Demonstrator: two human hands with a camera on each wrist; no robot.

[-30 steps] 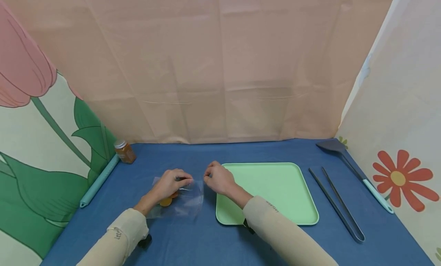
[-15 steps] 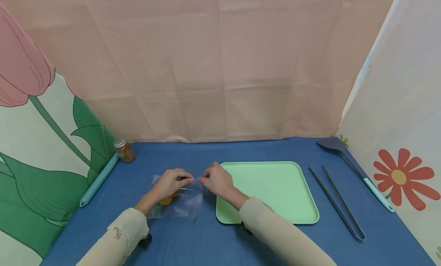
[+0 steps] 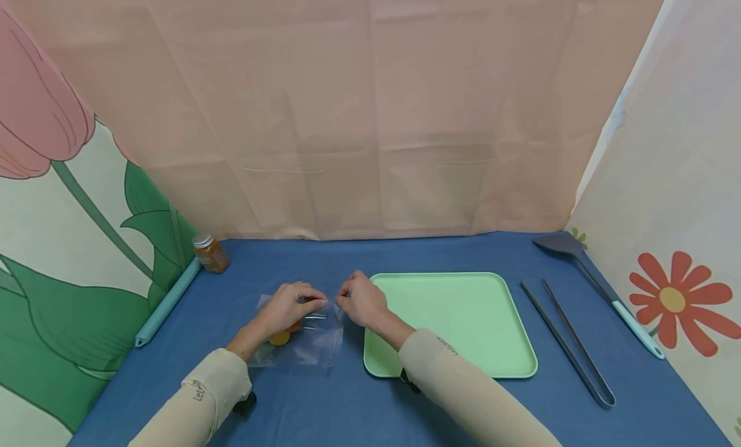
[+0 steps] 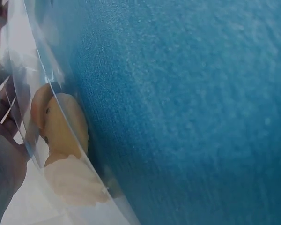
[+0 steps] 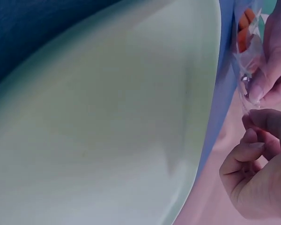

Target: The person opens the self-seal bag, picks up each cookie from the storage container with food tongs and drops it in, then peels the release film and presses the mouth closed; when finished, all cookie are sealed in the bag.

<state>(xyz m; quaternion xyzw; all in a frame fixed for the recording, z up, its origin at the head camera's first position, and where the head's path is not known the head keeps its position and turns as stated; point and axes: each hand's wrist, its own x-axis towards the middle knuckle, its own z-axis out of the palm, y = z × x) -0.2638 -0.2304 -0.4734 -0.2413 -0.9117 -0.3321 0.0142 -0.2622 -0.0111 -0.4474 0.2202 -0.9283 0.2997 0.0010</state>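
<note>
A clear plastic bag (image 3: 317, 349) lies on the blue cloth, left of the green tray (image 3: 457, 321). Yellow and orange pieces (image 3: 280, 338) show through it; in the left wrist view one yellow piece (image 4: 68, 124) has dark dots, beside a pale wavy-edged piece (image 4: 75, 180). My left hand (image 3: 289, 307) pinches the bag's upper edge between thumb and fingers. Right beside those fingertips, my right hand (image 3: 363, 300) pinches the same edge, its other fingers curled in the right wrist view. The left hand hides part of the bag and its contents in the head view.
Black-armed tongs (image 3: 570, 344) lie right of the tray, and a dark spatula (image 3: 596, 283) with a mint handle lies beyond them. At the back left a jar (image 3: 212, 254) with a silvery lid stands by a light-blue roll (image 3: 168, 303).
My right hand has moved left from near the tray's corner to the bag's edge and now pinches it. The left hand keeps its hold and barely moves.
</note>
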